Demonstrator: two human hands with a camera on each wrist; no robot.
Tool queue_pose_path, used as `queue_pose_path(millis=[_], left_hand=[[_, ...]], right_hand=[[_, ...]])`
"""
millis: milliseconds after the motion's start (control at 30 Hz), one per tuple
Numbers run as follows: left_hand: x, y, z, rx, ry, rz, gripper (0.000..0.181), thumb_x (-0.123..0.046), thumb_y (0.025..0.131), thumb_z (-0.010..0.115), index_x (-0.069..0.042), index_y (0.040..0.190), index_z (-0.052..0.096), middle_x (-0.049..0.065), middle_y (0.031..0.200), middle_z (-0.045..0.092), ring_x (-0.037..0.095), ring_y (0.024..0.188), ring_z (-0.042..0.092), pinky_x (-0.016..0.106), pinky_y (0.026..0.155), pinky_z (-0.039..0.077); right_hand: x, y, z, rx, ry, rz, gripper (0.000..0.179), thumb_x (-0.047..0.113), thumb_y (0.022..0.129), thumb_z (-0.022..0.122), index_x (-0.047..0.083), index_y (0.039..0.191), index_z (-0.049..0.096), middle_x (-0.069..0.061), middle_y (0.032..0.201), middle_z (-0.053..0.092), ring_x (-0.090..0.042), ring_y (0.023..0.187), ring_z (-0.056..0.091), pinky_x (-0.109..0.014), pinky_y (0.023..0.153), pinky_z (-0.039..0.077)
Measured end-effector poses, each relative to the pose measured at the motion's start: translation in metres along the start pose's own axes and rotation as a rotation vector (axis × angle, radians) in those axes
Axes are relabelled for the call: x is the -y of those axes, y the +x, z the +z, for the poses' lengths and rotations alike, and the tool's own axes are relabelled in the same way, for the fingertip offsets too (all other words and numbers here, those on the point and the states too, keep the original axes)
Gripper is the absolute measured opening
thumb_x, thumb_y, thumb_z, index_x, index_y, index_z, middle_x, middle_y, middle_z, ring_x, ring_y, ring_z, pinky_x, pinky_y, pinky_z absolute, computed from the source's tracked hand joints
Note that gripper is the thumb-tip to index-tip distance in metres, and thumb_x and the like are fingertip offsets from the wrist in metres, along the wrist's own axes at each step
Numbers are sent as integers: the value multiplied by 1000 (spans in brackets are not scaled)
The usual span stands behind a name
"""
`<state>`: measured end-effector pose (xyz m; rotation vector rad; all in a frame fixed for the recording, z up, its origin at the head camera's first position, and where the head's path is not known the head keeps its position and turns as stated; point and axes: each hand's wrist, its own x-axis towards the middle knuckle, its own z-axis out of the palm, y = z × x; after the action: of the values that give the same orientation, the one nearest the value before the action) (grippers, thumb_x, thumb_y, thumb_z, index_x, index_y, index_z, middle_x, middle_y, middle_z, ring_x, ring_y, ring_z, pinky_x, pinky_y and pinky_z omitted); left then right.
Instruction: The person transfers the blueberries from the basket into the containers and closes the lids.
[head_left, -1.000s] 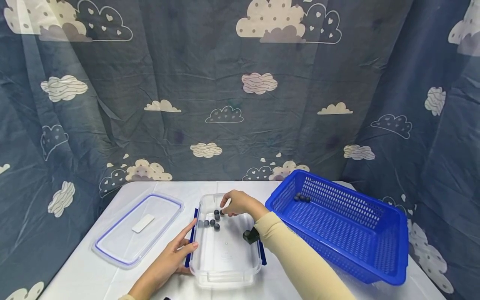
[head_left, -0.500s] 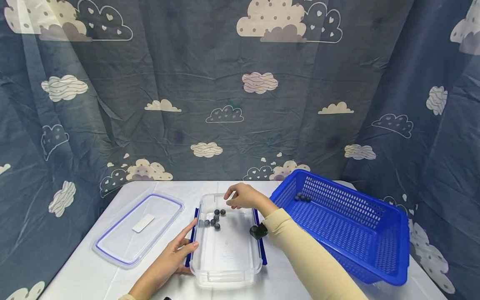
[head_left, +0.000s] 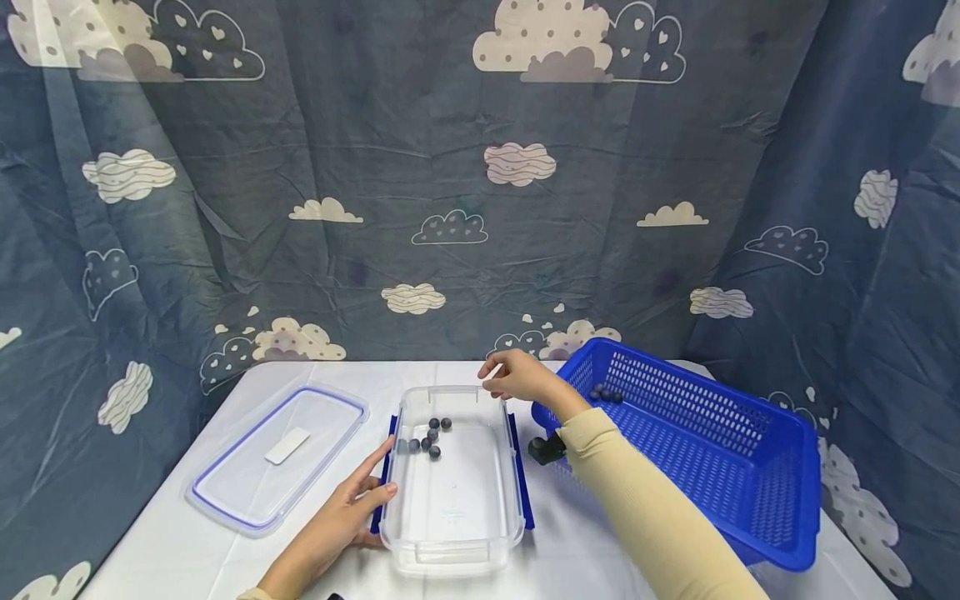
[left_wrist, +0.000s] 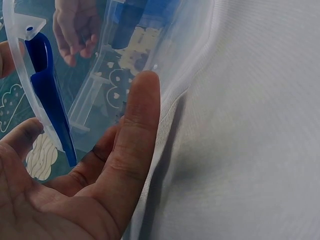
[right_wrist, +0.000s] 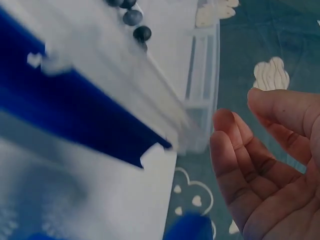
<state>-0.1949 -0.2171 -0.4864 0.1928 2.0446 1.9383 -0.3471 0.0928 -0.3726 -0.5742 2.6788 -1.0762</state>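
Observation:
A clear plastic food container [head_left: 461, 492] with blue side latches stands open-topped on the white table. Several small dark round balls [head_left: 435, 452], resembling blueberries, lie on its floor toward the back left. My left hand [head_left: 341, 512] rests its extended fingers and thumb against the container's left side, around the blue latch [left_wrist: 47, 90]. Above the container's back right corner hovers my right hand [head_left: 521, 377], its fingers loosely bent, with nothing between them in the right wrist view. More dark balls [head_left: 606, 396] sit at the back left of the blue basket [head_left: 690, 467].
The container's clear lid [head_left: 232, 475], edged with a blue seal and bearing a white rectangle, lies on the table [head_left: 352, 575] to the left. The basket stands close by on the right. A cloud-patterned curtain [head_left: 420, 167] hangs behind the table.
My right hand has risen from the balls in the container and moved right toward the basket, leaving a ball behind there. My left hand has stayed in place.

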Motion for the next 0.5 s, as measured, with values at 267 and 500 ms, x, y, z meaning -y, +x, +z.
queue_pose_path(millis=[267,500], left_hand=[[0,0,1,-2,5,2,75,-29,111,59,-39,173,18,33,141,42,39,118,62,57,85,69],[0,0,1,3,-4,1,75,-28,111,59,-38,173,18,33,141,40,40,120,62,58,87,69]], right_hand=[[-22,-5,-24,-42,38,30,21,13,105,68,2,122,72,-18,103,74,-34,104,77,-45,94,68],[-40,-13,-43,-97,76,72,23,12,105,67,-1,124,69,-22,108,74,-34,106,76,-43,93,68]])
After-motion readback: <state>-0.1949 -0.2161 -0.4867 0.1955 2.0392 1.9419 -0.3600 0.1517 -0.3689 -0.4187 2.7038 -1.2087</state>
